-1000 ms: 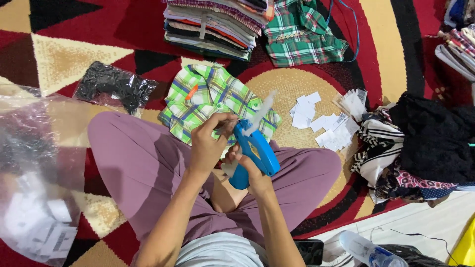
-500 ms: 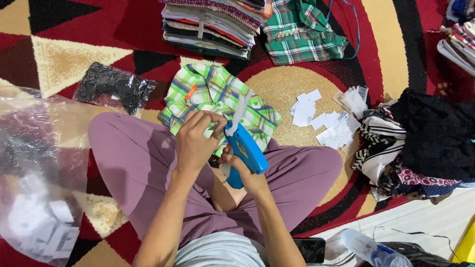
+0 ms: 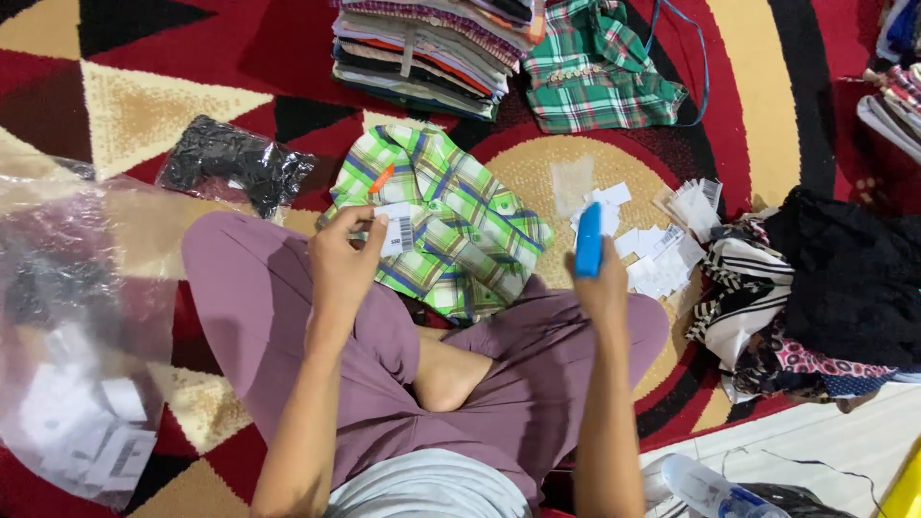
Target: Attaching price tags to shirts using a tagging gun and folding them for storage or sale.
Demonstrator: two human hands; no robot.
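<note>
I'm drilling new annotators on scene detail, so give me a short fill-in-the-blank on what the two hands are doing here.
1. The left hand holds a white ____ over the green plaid shirt.
2. The right hand grips a tagging gun coloured ____.
3. Loose paper tags lie on the carpet to the ____ of the tagging gun.
4. The person sits with legs ____.

Missing words: tag; blue; right; crossed

Bright, even indoor light from overhead, soft shadows under the legs, sheen on the clear plastic bag (image 3: 77, 317), motion blur on the right hand (image 3: 600, 283), colours vivid, mild wide-angle stretch toward the corners
</note>
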